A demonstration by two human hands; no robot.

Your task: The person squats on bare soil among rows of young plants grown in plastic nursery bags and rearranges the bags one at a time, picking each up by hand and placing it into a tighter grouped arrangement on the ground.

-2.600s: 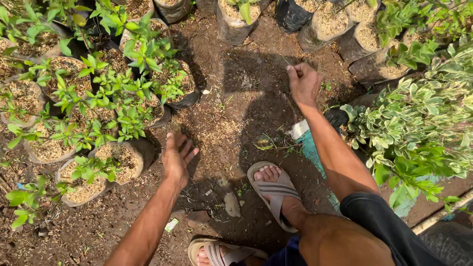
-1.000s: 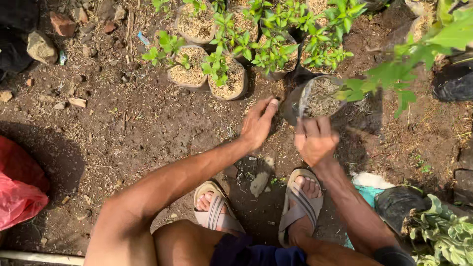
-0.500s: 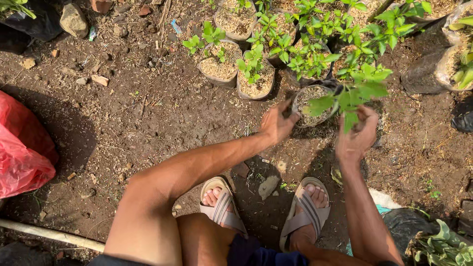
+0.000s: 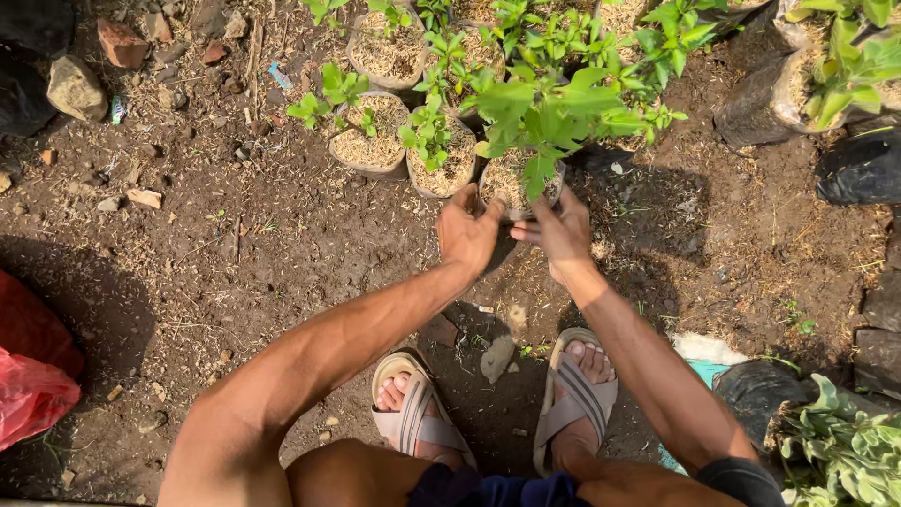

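My left hand (image 4: pixel 466 235) and my right hand (image 4: pixel 560 232) both grip the near rim of a small black nursery bag (image 4: pixel 515 181) filled with husk-topped soil. A green leafy seedling (image 4: pixel 544 99) grows out of it and hides much of the bag. The bag stands on the bare dirt at the near end of a row of similar seedling bags (image 4: pixel 373 141). My arms reach forward from my squat, and my sandalled feet (image 4: pixel 413 413) rest on the soil below.
More potted seedlings (image 4: pixel 441 160) crowd the top of the view. Black bags with plants (image 4: pixel 826 84) stand at the upper right. A red plastic bag (image 4: pixel 28 385) lies at the left edge, with stones (image 4: pixel 75 86) at the upper left. A pale-leaved plant (image 4: pixel 840 451) sits at lower right.
The view swung from the earlier patch to this row of bags. My hands carried the seedling bag forward and left, and now hold it on the ground beside the other bags.
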